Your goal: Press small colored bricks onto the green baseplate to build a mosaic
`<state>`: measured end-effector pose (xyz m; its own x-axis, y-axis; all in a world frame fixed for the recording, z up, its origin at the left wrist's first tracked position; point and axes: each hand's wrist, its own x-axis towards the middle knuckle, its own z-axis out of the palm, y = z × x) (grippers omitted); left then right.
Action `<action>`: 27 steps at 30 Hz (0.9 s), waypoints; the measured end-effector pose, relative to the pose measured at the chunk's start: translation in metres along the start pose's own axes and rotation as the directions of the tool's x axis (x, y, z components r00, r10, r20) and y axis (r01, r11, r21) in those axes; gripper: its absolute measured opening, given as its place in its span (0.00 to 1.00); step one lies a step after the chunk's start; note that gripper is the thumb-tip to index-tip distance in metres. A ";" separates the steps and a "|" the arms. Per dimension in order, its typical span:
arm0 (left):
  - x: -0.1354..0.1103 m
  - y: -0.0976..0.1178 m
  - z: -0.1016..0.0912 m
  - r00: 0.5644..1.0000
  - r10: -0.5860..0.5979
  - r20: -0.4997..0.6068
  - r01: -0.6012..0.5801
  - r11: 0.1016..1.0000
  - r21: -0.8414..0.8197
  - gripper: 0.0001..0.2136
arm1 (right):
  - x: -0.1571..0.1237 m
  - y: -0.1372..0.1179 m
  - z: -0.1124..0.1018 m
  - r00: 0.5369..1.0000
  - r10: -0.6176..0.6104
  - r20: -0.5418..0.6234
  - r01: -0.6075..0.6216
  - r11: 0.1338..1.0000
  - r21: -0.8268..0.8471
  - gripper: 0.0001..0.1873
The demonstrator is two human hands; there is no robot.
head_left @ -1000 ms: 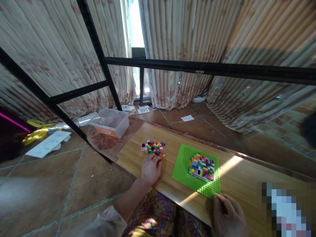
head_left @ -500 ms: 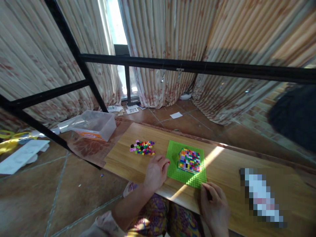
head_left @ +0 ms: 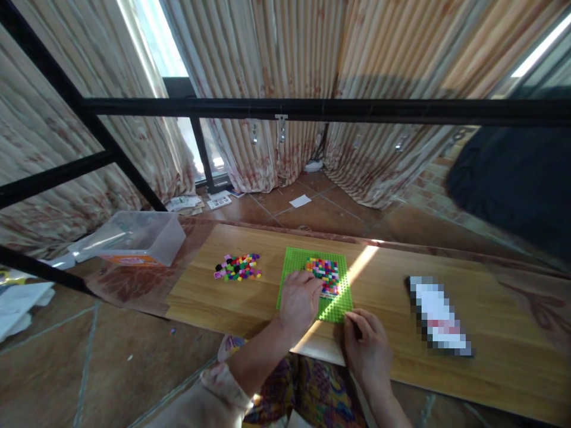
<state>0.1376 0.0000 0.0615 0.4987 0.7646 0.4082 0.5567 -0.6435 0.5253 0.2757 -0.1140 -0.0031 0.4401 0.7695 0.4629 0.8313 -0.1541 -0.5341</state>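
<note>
A green studded baseplate (head_left: 293, 261) lies on the wooden table, carrying a low square block of many-coloured toy bricks (head_left: 329, 274). My left hand (head_left: 300, 300) is over the left part of this block, fingers pinched together at its top; the small toy brick between them is hidden by the fingers now. My right hand (head_left: 368, 345) is closed at the baseplate's near right corner, thumb and forefinger gripping its edge. Left of the plate lies a loose pile of small coloured bricks (head_left: 238, 267), apart from both hands.
A clear plastic box (head_left: 172, 241) with an orange label stands beyond the table's left end. On the right side of the wooden table (head_left: 379, 279) lies a pixelated phone-shaped object (head_left: 439, 318). A black metal rail (head_left: 339, 110) crosses ahead, before curtains (head_left: 276, 53).
My left hand, showing a small red brick at its fingertips earlier, has moved right from the plate's left edge onto the brick block. My right hand stays at the plate's corner. The view has shifted.
</note>
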 end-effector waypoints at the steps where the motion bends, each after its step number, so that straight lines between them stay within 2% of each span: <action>1: 0.001 0.000 0.001 1.000 0.003 0.004 -0.003 1.000 0.000 0.10 | 0.000 0.000 0.000 1.000 0.001 -0.002 -0.001 1.000 0.001 0.16; 9: 0.003 0.001 0.002 1.000 0.013 0.016 -0.013 1.000 -0.005 0.09 | 0.001 -0.003 -0.002 1.000 0.006 0.004 -0.006 1.000 0.011 0.14; 21: 0.001 0.004 -0.001 0.998 -0.043 0.034 0.043 0.999 0.004 0.14 | 0.000 -0.002 -0.001 1.000 -0.005 -0.014 0.005 1.000 0.001 0.12; 27: 0.002 0.004 -0.005 0.996 -0.091 -0.004 0.091 0.995 -0.045 0.14 | 0.000 -0.002 -0.001 1.000 0.005 -0.016 -0.005 1.000 0.007 0.11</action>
<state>0.1377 -0.0005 0.0679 0.4430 0.8203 0.3617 0.5691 -0.5691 0.5935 0.2740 -0.1141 -0.0013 0.4497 0.7587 0.4713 0.8267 -0.1538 -0.5412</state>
